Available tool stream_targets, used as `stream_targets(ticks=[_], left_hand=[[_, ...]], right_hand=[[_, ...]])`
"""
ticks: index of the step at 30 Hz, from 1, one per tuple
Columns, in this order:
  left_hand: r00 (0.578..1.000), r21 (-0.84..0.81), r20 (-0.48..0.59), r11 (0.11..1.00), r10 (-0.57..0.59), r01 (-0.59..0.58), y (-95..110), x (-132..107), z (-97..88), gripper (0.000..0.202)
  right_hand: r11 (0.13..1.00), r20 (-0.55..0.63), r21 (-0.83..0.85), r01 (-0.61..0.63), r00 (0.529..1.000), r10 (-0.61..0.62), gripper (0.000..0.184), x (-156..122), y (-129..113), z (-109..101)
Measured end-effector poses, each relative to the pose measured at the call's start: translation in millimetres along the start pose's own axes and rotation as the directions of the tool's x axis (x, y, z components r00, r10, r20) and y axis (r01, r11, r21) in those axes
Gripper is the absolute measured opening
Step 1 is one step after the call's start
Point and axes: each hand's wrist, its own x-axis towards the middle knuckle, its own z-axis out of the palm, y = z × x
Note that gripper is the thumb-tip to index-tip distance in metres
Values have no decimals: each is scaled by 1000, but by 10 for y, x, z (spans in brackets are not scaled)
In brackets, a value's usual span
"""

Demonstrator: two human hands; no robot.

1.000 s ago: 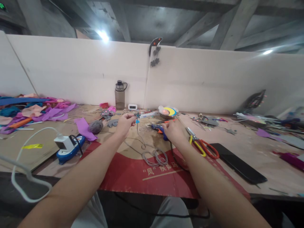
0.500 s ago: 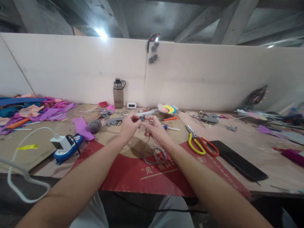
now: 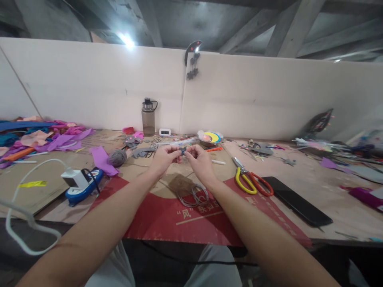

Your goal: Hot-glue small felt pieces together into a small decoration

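My left hand [image 3: 163,158] and my right hand [image 3: 200,160] meet above the middle of the table, fingertips pinched together on a small dark grey piece [image 3: 181,150]. A thin grey cord hangs from it down to a loose coil of grey cord [image 3: 194,195] lying on the red-printed cardboard [image 3: 167,217]. Both hands are raised off the surface, fingers curled.
Scissors with yellow and red handles [image 3: 250,182] and a black phone [image 3: 297,201] lie to the right. A ball of grey yarn [image 3: 116,157], purple felt scraps [image 3: 64,139], a charger on a blue holder [image 3: 80,184] and a water bottle [image 3: 148,117] stand left and behind.
My right hand left the blue tool on the table and rose to join the left hand. Both now pinch the small grey piece between them.
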Motion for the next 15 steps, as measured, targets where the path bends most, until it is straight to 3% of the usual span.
stream_targets(ticks=[8,15], left_hand=[[1000,100,-14,995,19,-18,-3,12,-5,13],[1000,193,6,981,15,-16,13,-15,-5,12]], right_hand=[[993,-33,-113,22,999,-26,16,-4,-54,-24],[995,-62,-96,2,998,-8,19,-6,-57,-38]])
